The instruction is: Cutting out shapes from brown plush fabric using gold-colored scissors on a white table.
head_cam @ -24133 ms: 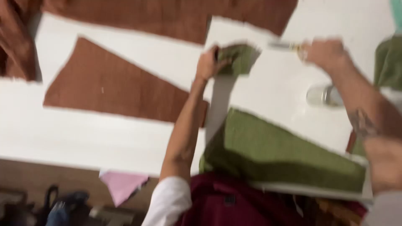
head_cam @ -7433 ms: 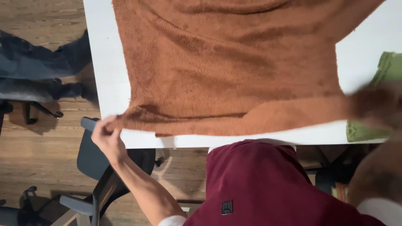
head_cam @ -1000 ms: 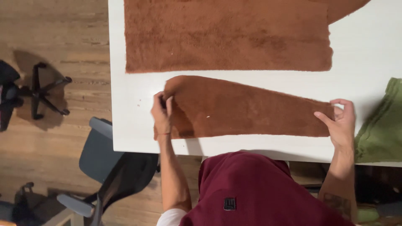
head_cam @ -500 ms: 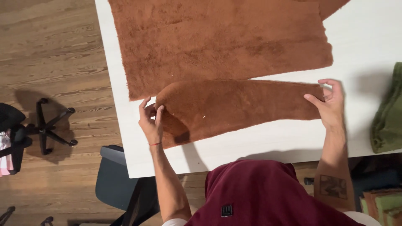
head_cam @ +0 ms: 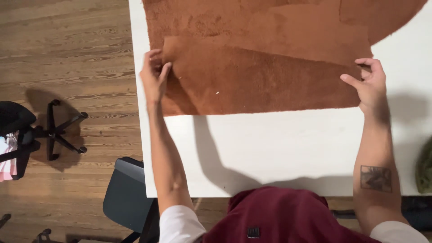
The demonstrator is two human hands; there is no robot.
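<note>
A long cut piece of rust-brown fleece (head_cam: 256,83) lies on top of a larger sheet of the same brown fabric (head_cam: 252,22) on the white table (head_cam: 279,148). My left hand (head_cam: 154,78) pinches the piece's left end near the table's left edge. My right hand (head_cam: 370,85) grips its right end, fingers curled over the cloth. The piece is stretched flat between both hands, its lower edge level with the larger sheet's lower edge.
Wooden floor lies to the left, with a black office chair base (head_cam: 54,130) and a dark chair seat (head_cam: 126,193) close to the table's near-left corner. A bit of green fabric (head_cam: 425,171) shows at the right edge.
Both hands have carried the cut brown piece away from me, from the bare white table onto the larger brown sheet, and pulled it straight.
</note>
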